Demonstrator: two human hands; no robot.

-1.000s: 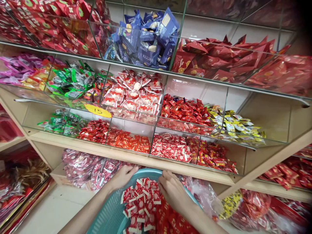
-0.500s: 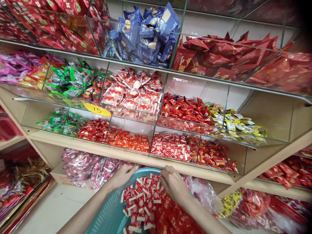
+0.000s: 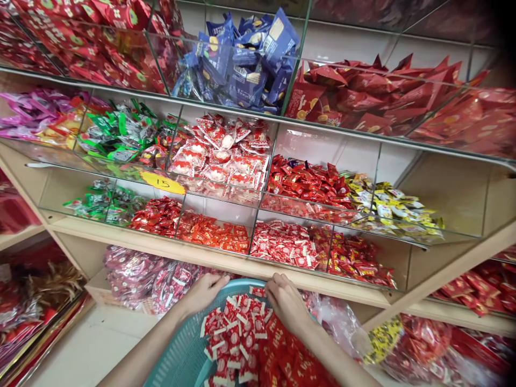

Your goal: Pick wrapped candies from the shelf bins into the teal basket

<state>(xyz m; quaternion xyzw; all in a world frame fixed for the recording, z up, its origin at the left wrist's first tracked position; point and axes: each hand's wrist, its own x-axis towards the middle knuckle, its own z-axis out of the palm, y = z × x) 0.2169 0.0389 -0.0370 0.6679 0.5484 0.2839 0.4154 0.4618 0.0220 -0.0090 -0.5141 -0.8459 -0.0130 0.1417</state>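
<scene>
My left hand (image 3: 205,293) is closed on the far left rim of a teal plastic basket (image 3: 177,344). My right hand (image 3: 288,301) has its fingers curled at the far right of the same rim, with the fingertips partly hidden. Inside the basket lies a pile of small red-and-white wrapped candies (image 3: 237,333). Beside them, under my right forearm, is a heap of red packets with gold print (image 3: 288,360). One single candy (image 3: 258,291) rests near my right fingertips, apart from the pile. The basket's near side falls outside the view.
A wooden shelf edge (image 3: 226,266) runs just beyond the basket. Above it, glass compartments hold red-and-white candies (image 3: 282,244), orange-red packets (image 3: 217,234) and blue packets (image 3: 250,70). A yellow "15" tag (image 3: 163,183) hangs on the glass. Bagged sweets (image 3: 137,274) lie below the shelf.
The view has shifted very slightly. Inside the basket the candies have slid a little toward me, leaving one by my right fingertips. Both hands keep their places at the rim.
</scene>
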